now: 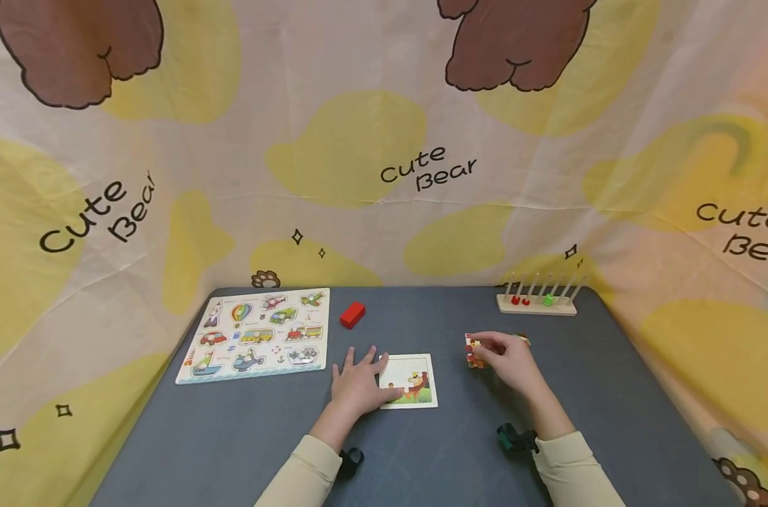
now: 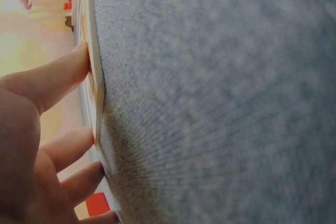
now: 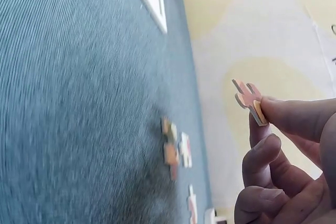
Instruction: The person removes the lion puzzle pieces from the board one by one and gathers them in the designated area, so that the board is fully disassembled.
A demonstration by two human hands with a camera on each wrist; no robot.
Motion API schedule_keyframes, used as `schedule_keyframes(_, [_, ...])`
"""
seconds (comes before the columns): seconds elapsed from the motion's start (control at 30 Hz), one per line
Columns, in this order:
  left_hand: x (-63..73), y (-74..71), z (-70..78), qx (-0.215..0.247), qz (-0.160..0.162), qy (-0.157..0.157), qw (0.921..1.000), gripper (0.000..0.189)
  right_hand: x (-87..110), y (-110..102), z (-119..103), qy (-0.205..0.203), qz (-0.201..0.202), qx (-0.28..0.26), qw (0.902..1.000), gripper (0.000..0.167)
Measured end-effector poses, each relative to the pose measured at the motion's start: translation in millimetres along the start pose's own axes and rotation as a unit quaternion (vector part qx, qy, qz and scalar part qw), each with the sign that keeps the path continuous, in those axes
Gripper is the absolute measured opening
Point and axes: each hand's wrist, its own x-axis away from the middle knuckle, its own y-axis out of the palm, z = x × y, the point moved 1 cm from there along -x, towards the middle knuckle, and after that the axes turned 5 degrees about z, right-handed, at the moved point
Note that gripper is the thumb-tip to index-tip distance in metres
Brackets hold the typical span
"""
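My left hand (image 1: 356, 386) lies spread at the left side of a small white-framed jigsaw puzzle board (image 1: 409, 366). Its thumb rests on the lower part of the board, and another fingertip touches the rim in the left wrist view. Part of a picture, with green grass and an orange animal figure, fills the bottom of the frame; the upper area is plain white. To the right of the board, my right hand (image 1: 513, 360) pinches a jigsaw piece (image 3: 249, 98) between thumb and fingers, raised above the table in the right wrist view.
Several loose jigsaw pieces (image 3: 170, 153) lie on the grey table below the right hand. A large vehicle puzzle board (image 1: 257, 334) lies back left, beside a red block (image 1: 352, 315). At the back right stands a pegged bead rack (image 1: 536, 305). A printed curtain (image 1: 333, 232) hangs behind.
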Motion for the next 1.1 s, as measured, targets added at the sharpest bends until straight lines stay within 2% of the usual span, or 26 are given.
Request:
schedule_keyframes(0.63, [-0.2,-0.4,-0.1,0.003,-0.003,0.000,1.0000,0.084,-7.7,-18,32,0.012,0.002,0.021,0.9997,0.029])
schedule_keyframes(0.9, [1.2,0.7,-1.1,-0.004,0.006,0.006,1.0000,0.082,-10.8,-24,45,0.073,0.007,0.056,0.9958,0.022])
schedule_keyframes(1.1, [-0.6,2.5,-1.9,-0.010,0.011,0.008,0.9999,0.083,-12.1,-28,48,0.084,0.001,0.072,0.9938,0.019])
